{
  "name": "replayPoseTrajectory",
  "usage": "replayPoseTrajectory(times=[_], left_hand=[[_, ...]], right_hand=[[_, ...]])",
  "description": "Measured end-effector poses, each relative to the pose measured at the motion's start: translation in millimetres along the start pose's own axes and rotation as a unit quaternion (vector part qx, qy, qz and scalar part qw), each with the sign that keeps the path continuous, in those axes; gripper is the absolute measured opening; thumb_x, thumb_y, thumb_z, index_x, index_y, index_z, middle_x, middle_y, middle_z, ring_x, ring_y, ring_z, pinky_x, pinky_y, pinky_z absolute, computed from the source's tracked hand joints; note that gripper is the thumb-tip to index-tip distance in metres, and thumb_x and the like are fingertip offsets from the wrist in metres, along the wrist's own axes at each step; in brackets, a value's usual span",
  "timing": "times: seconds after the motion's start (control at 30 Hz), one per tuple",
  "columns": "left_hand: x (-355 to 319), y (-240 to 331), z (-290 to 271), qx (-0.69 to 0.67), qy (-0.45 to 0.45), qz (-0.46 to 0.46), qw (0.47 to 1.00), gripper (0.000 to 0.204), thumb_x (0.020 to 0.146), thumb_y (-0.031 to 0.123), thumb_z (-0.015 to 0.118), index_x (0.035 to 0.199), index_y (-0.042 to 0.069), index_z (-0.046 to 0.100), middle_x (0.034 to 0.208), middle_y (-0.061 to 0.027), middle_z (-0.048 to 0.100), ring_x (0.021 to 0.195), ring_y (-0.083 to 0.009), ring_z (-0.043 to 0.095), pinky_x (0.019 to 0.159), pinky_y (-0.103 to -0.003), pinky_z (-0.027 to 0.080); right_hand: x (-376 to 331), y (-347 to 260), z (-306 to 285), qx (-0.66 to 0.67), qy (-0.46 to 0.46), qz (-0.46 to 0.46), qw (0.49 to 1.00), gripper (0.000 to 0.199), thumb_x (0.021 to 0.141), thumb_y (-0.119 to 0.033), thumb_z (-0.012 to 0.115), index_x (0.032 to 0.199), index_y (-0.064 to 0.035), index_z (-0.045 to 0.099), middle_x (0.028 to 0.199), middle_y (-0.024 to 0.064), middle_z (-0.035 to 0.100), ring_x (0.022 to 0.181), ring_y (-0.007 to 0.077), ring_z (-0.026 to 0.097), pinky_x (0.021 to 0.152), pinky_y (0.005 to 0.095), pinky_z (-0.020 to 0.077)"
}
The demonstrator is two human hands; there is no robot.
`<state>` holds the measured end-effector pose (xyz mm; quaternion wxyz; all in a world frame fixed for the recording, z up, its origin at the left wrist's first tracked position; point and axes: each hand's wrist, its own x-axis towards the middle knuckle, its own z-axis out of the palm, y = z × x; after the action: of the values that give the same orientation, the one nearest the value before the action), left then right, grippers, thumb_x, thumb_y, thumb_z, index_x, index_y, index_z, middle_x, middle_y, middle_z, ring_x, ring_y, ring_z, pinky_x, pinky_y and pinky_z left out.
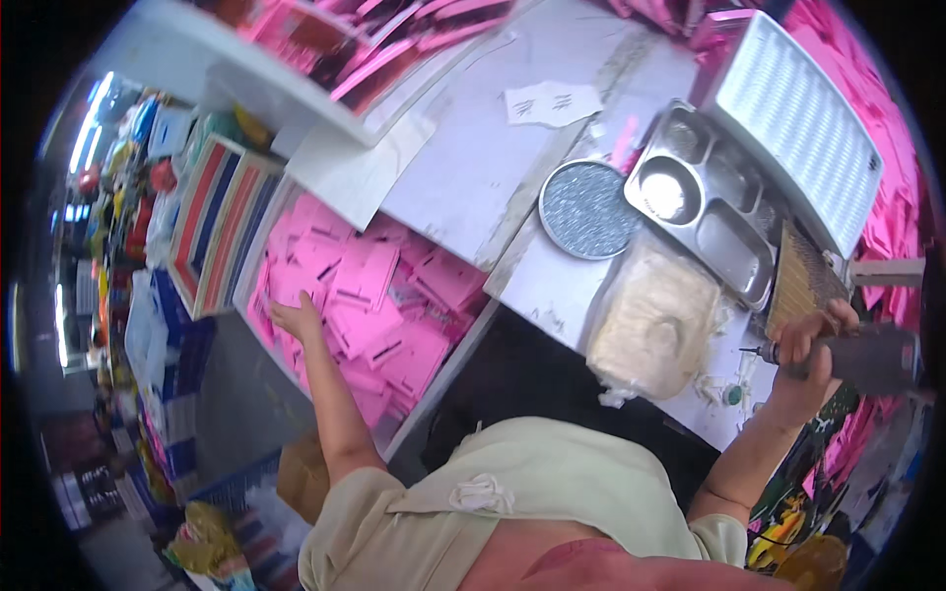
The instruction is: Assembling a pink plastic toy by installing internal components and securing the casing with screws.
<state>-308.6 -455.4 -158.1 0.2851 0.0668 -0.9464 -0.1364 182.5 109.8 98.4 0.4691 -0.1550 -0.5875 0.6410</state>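
Note:
My left hand (298, 317) reaches over the left side of a bin full of flat pink plastic pieces (367, 305), its fingers apart and close to the pieces. Many of these pieces carry a dark narrow strip or slot. At the right, my right hand (806, 362) is wrapped round a dark grey electric screwdriver (872, 359). Its thin bit points left, over the table's right part. Just beyond that hand lies a brown ridged panel (803, 281), partly covered by my fingers.
On the white table (562, 291) are a round dish of small metal parts (589, 209), a steel compartment tray (734, 246) and a clear bag with a pale block (655, 320). A white ribbed panel (798, 123) leans behind. A white box of pink parts (325, 84) stands far left.

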Motion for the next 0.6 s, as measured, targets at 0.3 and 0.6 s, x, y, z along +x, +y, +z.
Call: replayPoseTrajectory(times=[0.3, 0.6], left_hand=[[-20.8, 506.0, -72.5, -0.482, -0.260, 0.449, 0.706, 0.022, 0.089, 0.018, 0.074, 0.102, 0.000, 0.071, 0.099, -0.0144, 0.072, 0.086, -0.0298, 0.070, 0.080, -0.037, 0.055], [-15.0, 831.5, 131.2, -0.535, -0.463, 0.028, 0.706, 0.067, 0.088, 0.036, 0.078, 0.139, 0.000, 0.054, 0.138, -0.0188, 0.056, 0.119, -0.0319, 0.058, 0.088, -0.054, 0.050]], right_hand=[[20.7, -9.3, -17.5, -0.189, 0.078, -0.029, 0.979, 0.083, 0.090, -0.011, 0.068, 0.159, 0.0025, 0.023, 0.112, 0.0136, 0.056, 0.105, 0.0225, 0.058, 0.097, 0.0373, 0.0464], [25.9, -9.7, -22.2, -0.166, 0.154, -0.008, 0.974, 0.091, 0.084, -0.015, 0.080, 0.156, 0.0035, 0.027, 0.100, 0.0074, 0.059, 0.096, 0.0179, 0.061, 0.089, 0.0337, 0.0520]])
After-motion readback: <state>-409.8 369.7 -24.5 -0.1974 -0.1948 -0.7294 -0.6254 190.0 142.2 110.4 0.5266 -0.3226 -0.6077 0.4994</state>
